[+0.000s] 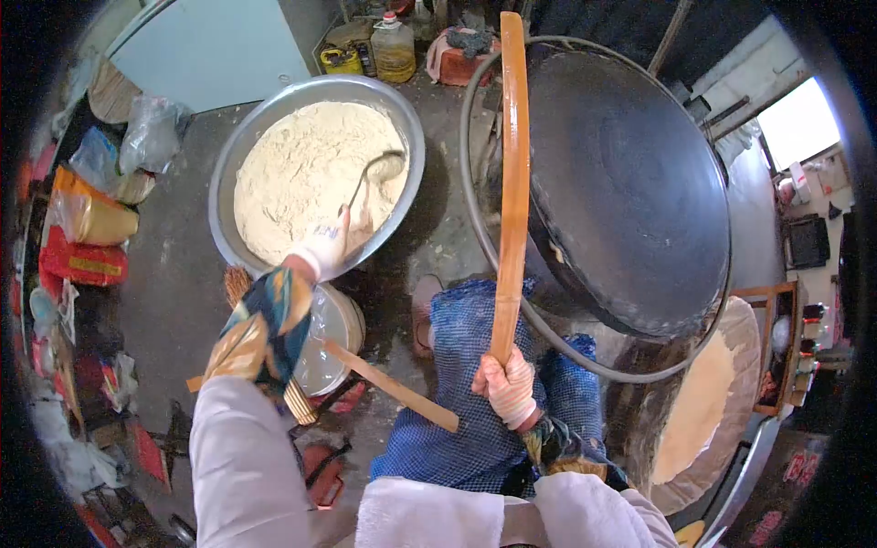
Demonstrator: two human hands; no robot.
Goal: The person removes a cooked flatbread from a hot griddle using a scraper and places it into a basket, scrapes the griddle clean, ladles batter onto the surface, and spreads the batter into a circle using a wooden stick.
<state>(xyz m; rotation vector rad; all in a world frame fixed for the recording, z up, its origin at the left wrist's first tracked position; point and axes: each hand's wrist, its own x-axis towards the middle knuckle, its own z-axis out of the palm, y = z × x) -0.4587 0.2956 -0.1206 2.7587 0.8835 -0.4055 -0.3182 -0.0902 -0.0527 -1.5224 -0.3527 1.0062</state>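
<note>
My left hand, in a white glove, is closed round the handle of a ladle. The ladle's bowl rests in pale, thick batter inside a wide metal basin. My right hand, also gloved, grips the lower end of a long, flat wooden spatula that stands upright before me. Just right of the spatula is a large round black griddle with a bare, smooth surface and a hoop-like rim around it.
Below the basin stands a bucket with a wooden strip lying over it. A thin pale flatbread lies on a round mat at the lower right. An oil jug stands at the back. Bags and boxes line the left side.
</note>
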